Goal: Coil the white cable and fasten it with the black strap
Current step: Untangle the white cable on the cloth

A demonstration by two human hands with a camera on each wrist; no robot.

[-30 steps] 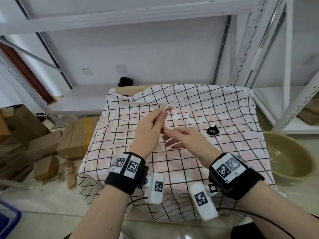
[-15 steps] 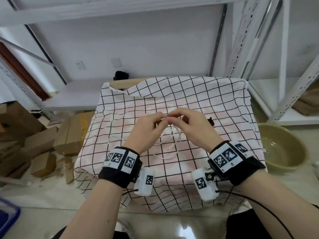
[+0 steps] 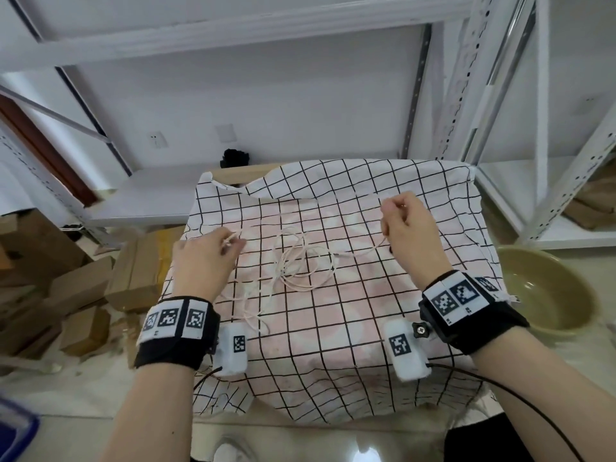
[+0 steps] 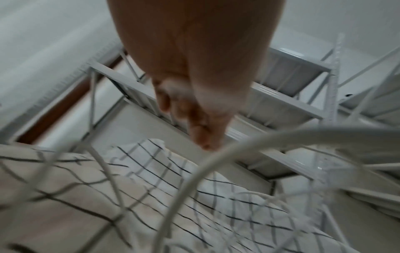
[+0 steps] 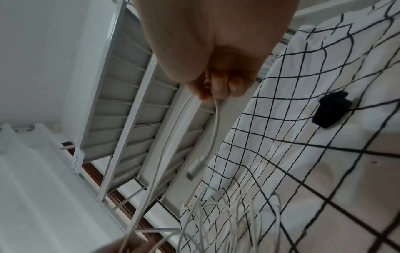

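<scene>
White metal shelving [image 3: 493, 95] backs a worktop [image 3: 333, 345] draped in a black-gridded cloth. On the left, the left hand [image 3: 203, 261] pinches one stretch of the white cable [image 3: 300, 261], grip pressed together on it. Between the hands the cable lies in loose, tangled loops on the cloth, so the hands seem drawn apart to pull out slack before coiling. The right hand [image 3: 408, 225] holds the other stretch raised, fingers curled round it, its plug [image 5: 195, 168] dangling below. The black strap [image 5: 331, 112] lies on the cloth beside that hand, unused and within reach.
</scene>
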